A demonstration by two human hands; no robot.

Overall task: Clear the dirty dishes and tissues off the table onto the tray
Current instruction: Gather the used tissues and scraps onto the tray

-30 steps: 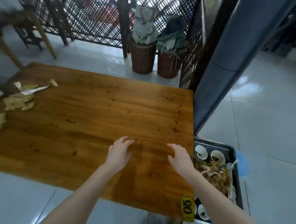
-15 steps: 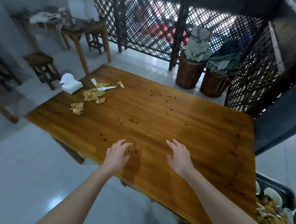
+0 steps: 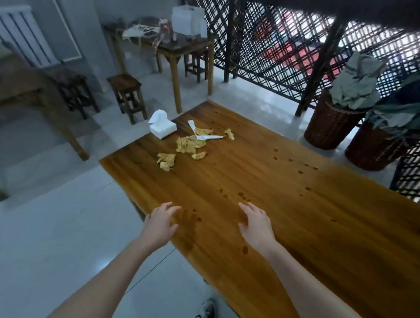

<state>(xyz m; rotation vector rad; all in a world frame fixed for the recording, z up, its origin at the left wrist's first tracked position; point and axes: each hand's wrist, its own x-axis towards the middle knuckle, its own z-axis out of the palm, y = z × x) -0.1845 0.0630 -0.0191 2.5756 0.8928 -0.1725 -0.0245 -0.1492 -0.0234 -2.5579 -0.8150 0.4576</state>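
Observation:
Several crumpled, stained tissues (image 3: 189, 144) lie near the far left corner of the long wooden table (image 3: 287, 199), with a white paper strip (image 3: 209, 137) across them. A white tissue pack (image 3: 162, 126) sits at that corner. My left hand (image 3: 160, 223) hovers at the table's near edge, fingers relaxed and holding nothing. My right hand (image 3: 256, 224) is spread over the tabletop, also holding nothing. Both hands are well short of the tissues. The tray is out of view.
Small sauce spots dot the tabletop. Two wicker baskets (image 3: 332, 126) holding cloths stand beyond the table by a lattice screen. Wooden stools (image 3: 127, 93) and other tables (image 3: 176, 47) stand at the left and back. My shoe (image 3: 207, 309) shows on the tiled floor.
The view has swung left along the table. The tray dropped out of sight on the right, and the tissues came nearer the middle. Both hands stay open in front of me.

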